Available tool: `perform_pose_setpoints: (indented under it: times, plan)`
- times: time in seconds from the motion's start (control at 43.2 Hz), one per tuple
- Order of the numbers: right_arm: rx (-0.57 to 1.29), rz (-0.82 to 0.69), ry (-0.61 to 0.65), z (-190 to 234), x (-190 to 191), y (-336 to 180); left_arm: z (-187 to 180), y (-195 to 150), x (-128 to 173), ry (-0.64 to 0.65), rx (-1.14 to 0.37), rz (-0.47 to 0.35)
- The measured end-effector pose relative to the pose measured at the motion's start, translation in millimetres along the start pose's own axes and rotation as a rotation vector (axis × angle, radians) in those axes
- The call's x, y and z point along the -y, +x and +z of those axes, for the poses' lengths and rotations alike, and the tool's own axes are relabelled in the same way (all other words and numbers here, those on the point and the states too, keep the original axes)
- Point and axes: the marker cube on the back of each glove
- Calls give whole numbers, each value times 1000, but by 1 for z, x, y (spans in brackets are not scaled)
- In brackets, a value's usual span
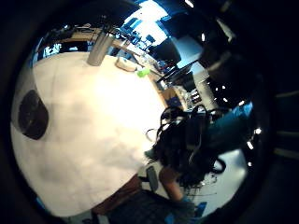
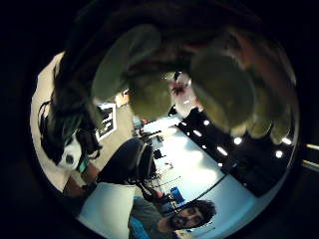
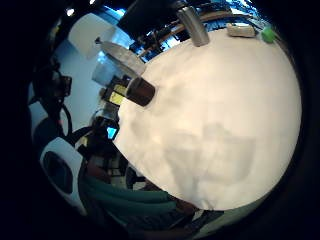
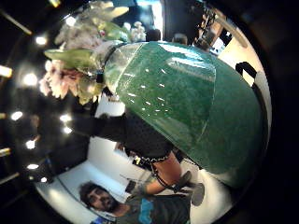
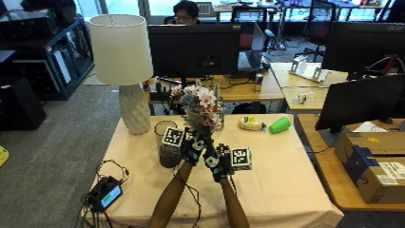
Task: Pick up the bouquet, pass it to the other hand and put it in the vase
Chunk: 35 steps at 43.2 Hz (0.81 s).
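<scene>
both hands [image 5: 207, 153] hold the bouquet [image 5: 201, 107] above the table [image 5: 284, 166].

The pink-and-white flower bouquet's [image 5: 201, 107] stems vanish behind both black-gloved hands; the left hand [image 5: 192, 148] and right hand [image 5: 218, 162] overlap, so whose fingers grip can't be told.

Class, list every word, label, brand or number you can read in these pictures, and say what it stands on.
None can be read.
Monitor: small mark at its top corner, too small to read.
Cardboard boxes: small yellow label and blue marks, too blurred to read.
Phone: lit screen, nothing legible.
</scene>
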Motion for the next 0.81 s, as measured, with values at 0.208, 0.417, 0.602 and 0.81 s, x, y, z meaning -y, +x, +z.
perform_pose_setpoints:
  times: [0.208,0.417,0.602,0.81]
  plan:
    - [99,-1,3,30,2,-8,-2,11,7,84,-120,-58]
    - [187,-106,10,45,8,-13,-1,14,14,82,-189,-145]
    - [214,-4,3,50,5,-12,-3,12,17,100,-186,-134]
    - [204,-1,-25,51,8,-10,-8,18,22,115,-119,-111]
